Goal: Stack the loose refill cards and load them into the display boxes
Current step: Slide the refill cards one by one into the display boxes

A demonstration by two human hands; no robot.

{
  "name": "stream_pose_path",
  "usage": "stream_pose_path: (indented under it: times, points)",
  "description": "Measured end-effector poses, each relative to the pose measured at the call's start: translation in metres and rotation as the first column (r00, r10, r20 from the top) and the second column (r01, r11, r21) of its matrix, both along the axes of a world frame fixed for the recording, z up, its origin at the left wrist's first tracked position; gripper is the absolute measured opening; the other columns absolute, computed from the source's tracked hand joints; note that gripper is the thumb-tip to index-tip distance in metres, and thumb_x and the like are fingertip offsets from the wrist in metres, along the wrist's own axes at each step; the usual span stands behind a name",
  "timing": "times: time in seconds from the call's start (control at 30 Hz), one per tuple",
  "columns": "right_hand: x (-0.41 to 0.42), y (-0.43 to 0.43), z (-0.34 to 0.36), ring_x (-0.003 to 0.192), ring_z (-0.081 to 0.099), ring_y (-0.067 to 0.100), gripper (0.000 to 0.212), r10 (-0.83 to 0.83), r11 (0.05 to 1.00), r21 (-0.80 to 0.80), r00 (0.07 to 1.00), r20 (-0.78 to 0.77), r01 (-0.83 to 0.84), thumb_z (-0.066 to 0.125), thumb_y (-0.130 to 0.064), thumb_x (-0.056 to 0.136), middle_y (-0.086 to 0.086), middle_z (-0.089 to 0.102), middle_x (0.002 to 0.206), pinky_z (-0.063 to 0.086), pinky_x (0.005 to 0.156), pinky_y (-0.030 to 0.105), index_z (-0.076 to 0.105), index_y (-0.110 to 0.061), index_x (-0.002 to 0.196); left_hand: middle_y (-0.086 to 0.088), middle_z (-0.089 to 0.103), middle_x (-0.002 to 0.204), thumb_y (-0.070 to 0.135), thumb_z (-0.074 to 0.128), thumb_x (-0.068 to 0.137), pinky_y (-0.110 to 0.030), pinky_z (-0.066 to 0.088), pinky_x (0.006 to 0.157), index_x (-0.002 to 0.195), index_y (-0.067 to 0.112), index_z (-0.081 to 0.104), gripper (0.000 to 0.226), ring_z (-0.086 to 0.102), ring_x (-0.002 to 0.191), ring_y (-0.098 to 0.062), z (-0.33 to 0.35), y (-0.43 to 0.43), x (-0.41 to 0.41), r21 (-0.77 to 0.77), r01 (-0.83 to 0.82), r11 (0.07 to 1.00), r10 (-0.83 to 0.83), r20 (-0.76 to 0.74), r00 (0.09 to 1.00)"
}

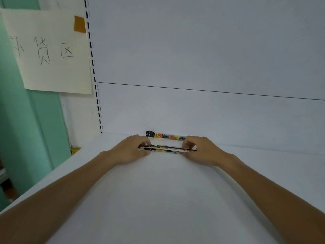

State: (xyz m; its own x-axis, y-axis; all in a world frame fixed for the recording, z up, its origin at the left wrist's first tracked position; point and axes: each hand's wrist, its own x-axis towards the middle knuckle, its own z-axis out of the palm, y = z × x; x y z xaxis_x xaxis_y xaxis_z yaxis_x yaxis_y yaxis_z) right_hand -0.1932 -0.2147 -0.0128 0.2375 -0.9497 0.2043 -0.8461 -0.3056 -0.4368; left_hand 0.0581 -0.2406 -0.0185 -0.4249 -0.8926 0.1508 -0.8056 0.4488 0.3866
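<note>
A thin stack of long, narrow refill cards [167,148] with black, yellow and red print lies flat on the white shelf [167,191], held at both ends. My left hand [131,150] pinches its left end and my right hand [202,150] pinches its right end. Behind the stack, one more refill card [166,135] lies loose against the shelf's back wall, its black hang tab to the left. No display box is in view.
A paper sign [51,53] with handwritten characters is taped at the upper left beside a slotted shelf upright [95,76]. A green wall [26,129] runs down the left, with a small yellow thing [76,150] at the shelf's left edge.
</note>
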Motion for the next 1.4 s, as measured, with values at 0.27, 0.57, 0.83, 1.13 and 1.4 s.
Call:
stream_pose_path:
  times: [0.27,0.57,0.83,1.13,1.4]
  points:
    - [0.009,0.019,0.016,0.083,0.053,0.014,0.026,0.013,0.989,0.146,1.0,-0.024,-0.01,0.068,-0.035,0.081,-0.001,0.06,0.092,0.036,0.065,0.022,0.067,-0.015,0.098,0.013,0.06,0.08,0.018,0.065,0.085,-0.027,0.045,0.082,0.121,0.018,0.053,0.038,0.058,0.086,-0.012,0.01,0.023,0.003,-0.001,-0.029,1.0,0.028,-0.199,0.98]
    - [0.029,0.051,0.018,0.063,0.044,0.016,0.017,0.013,0.998,-0.048,0.926,-0.378,-0.034,0.047,-0.019,0.087,-0.003,0.048,0.07,0.03,0.052,0.025,0.045,-0.016,0.071,0.002,0.057,0.099,0.032,0.058,0.088,-0.028,0.038,0.078,0.108,0.02,0.06,0.023,0.055,0.098,-0.018,0.006,0.045,-0.001,-0.314,-0.098,0.944,0.108,0.013,0.994]
    - [0.025,0.065,0.023,0.071,0.046,0.023,0.008,-0.015,0.987,-0.147,0.858,-0.513,-0.07,0.04,-0.009,0.087,0.0,0.047,0.079,0.027,0.05,0.021,0.042,-0.013,0.08,0.006,0.04,0.135,0.042,0.06,0.083,-0.027,0.026,0.099,0.136,0.026,0.036,0.059,0.033,0.123,-0.015,0.015,0.05,-0.007,-0.403,0.075,0.912,-0.039,0.096,0.995]
    - [0.023,0.078,0.023,0.081,0.053,0.021,0.018,0.002,0.982,-0.171,0.914,-0.406,-0.078,0.045,-0.026,0.094,0.001,0.057,0.093,0.039,0.066,0.031,0.053,-0.01,0.099,0.004,0.064,0.097,0.029,0.038,0.098,-0.027,0.027,0.069,0.1,0.019,0.058,0.023,0.053,0.084,-0.018,0.013,0.049,-0.03,-0.551,0.174,0.816,-0.035,0.254,0.967]
    - [0.014,0.081,0.029,0.073,0.045,0.021,0.003,-0.101,0.961,-0.275,0.885,-0.454,-0.032,0.04,-0.019,0.093,0.0,0.052,0.086,0.029,0.06,0.03,0.039,-0.016,0.09,0.001,0.067,0.087,0.027,0.053,0.089,-0.035,0.04,0.08,0.111,0.016,0.058,0.025,0.062,0.08,-0.023,0.017,0.059,-0.053,-0.649,0.257,0.716,-0.075,0.294,0.953]
